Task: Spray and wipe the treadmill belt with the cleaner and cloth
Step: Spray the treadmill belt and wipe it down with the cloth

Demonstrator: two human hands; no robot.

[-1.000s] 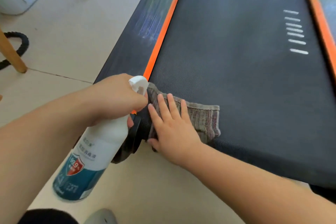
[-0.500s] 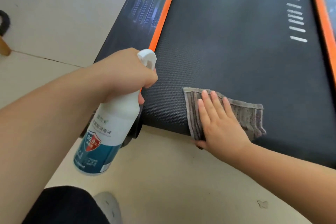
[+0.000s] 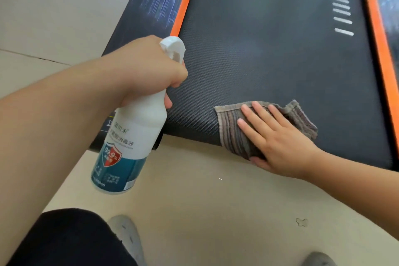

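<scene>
The job looks to be in mid-course, with both tools in use and most of the surface yet to be covered. The treadmill belt (image 3: pixel 269 60) runs away from the person, dark and textured, and the cloth (image 3: pixel 230 131) lies at its near edge, right of centre, partly folded over the rounded near end. The right hand (image 3: pixel 278 140) presses flat on it, fingers straight and slightly spread, the thumb low at the belt's near lip; it pinches nothing, only bears down on the fabric. The left hand (image 3: pixel 149 67) is curled tightly round the neck of the spray bottle (image 3: pixel 129 136), a finger wrapped over the front of the trigger, holding the bottle tilted above the near left corner with the white nozzle (image 3: pixel 172 45) aimed across the belt to the right and away. A faint paler haze shows mid-belt beyond the cloth, which may be fresh spray or only glare. The far stretch, up to the white stripes (image 3: pixel 342 6) at the right and along the orange strip (image 3: pixel 185 0) at the left, shows no clear sign of wiping, so it is judged to remain. As for the one container, the bottle is opaque white with a teal and red label, so how much cleaner it holds cannot be told. The pale floor (image 3: pixel 216 201) lies below the near end.
</scene>
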